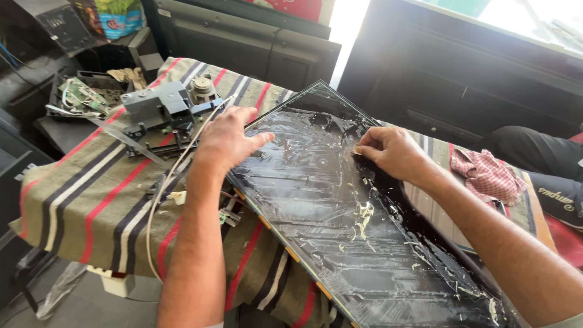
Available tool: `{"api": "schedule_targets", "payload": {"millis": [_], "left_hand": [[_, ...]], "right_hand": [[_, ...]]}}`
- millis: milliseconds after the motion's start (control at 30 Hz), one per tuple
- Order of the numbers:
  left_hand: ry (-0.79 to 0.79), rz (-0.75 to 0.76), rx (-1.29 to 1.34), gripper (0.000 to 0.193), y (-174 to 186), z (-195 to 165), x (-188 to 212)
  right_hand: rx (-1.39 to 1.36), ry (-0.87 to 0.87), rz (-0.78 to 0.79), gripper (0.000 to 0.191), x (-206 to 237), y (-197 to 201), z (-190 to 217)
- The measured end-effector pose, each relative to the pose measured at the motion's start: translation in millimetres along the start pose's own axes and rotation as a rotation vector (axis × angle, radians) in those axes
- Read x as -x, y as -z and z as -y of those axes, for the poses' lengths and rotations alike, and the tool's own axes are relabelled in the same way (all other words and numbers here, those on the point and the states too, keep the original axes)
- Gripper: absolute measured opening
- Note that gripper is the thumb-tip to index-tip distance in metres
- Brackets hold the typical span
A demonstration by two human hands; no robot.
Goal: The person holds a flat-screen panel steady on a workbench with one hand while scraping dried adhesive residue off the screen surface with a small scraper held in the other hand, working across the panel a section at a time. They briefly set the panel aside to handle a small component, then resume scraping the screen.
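Panel: a dark glossy screen panel [340, 231] lies tilted on the striped cloth [91, 200], smeared with white residue.
Left hand: the left hand [228, 143] is spread wide and pressed flat on the panel's edge — likely to steady it.
Right hand: the right hand [392, 152] has its fingers pinched narrow at the surface — what they hold, I cannot tell.
Nearby: a grey mechanism [167, 106], a checked rag [486, 176].

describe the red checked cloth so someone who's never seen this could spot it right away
Start at the big glossy black panel on the striped blanket. Past the panel's far right edge, beyond the right hand, lies a crumpled cloth. It alone has a red and white check.
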State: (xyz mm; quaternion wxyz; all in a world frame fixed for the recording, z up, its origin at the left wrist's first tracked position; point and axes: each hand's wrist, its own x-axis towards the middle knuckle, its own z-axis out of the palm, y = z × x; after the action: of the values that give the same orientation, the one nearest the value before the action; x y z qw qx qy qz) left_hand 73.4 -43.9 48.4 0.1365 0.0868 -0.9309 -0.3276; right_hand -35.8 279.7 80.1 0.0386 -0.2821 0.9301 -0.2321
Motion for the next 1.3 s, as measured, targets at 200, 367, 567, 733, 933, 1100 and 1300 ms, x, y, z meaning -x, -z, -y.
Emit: {"api": "schedule_targets", "payload": {"millis": [200, 367, 567, 733, 933, 1100, 1300], "left_hand": [[0.008, 0.162, -0.04, 0.093, -5.9, -13.1, -16.9], [0.074, 0.287, -0.142, 0.114, -18.5, -20.8, -29.4], [0.03, 0.255, -0.094, 0.125, -26.7, -13.3, -32.6], [-0.018, 0.215, -0.045, 0.125, -30.7, -6.2, -30.6], [-0.032, 0.199, -0.003, 0.126, -32.5, 2.7, -28.3], [-0.051, 0.199, 0.002, 0.129, -32.4, 10.3, -31.4], [0.003, 0.238, -0.007, 0.136, -36.1, 15.0, -35.5]], "right_hand": [[-0.024, -0.003, -0.03, 0.02, -12.6, -7.3, 15.3], [0.024, -0.01, -0.011, 0.02, -32.7, -16.1, 35.4], [0.122, 0.12, 0.012, 0.019, -32.9, -18.3, 43.6], [0.168, 0.188, 0.017, 0.018, -28.2, -17.5, 44.7], [0.177, 0.13, 0.029, 0.018, -21.5, -19.6, 49.5], [0.21, 0.095, 0.061, 0.018, -19.4, -16.7, 55.8], [0.27, 0.055, 0.148, 0.02, -20.3, -13.5, 53.1]]}}
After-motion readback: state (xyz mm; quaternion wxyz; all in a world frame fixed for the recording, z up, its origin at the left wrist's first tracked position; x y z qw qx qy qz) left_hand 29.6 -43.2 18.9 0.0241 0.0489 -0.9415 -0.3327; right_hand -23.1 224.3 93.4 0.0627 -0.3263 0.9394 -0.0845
